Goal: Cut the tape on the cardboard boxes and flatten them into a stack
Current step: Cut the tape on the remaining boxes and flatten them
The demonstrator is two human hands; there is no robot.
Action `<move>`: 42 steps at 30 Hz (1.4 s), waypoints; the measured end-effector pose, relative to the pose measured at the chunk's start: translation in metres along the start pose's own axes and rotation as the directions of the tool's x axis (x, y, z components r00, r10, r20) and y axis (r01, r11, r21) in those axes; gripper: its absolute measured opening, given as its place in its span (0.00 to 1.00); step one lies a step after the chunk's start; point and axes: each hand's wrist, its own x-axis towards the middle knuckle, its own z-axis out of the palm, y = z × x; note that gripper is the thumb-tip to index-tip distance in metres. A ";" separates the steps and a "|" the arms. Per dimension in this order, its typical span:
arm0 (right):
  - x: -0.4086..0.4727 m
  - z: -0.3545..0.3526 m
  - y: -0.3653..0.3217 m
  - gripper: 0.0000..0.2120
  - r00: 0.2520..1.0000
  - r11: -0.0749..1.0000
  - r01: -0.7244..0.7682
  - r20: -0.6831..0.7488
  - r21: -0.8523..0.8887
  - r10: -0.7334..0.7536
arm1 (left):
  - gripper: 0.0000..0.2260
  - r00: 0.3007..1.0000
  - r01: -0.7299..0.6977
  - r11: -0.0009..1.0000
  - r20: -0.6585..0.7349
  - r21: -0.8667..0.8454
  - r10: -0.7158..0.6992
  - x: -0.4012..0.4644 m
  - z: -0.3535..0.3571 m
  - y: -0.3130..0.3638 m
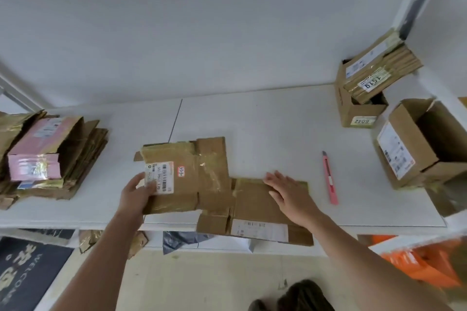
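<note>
Both bare forearms reach forward from the lower edge of view. The left hand (137, 193) curls its fingers in a grip, thumb on top. The right hand (288, 193) lies flat, palm down, fingers straight and spread.

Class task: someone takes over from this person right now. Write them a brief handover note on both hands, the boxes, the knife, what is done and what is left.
Left hand grips the labelled end of the flattened box at the table's front edge. Right hand presses flat on its other end.
Pink knife lies to the right, untouched.
Done: this box opened flat; stack at left.
Left: add it to the stack, then do the three boxes at right.
</note>
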 end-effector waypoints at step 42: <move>0.025 -0.053 -0.019 0.24 0.856 0.862 -0.501 0.098 -0.077 0.507 | 0.31 0.944 -0.329 0.647 0.222 0.687 0.244 -0.031 0.144 -0.060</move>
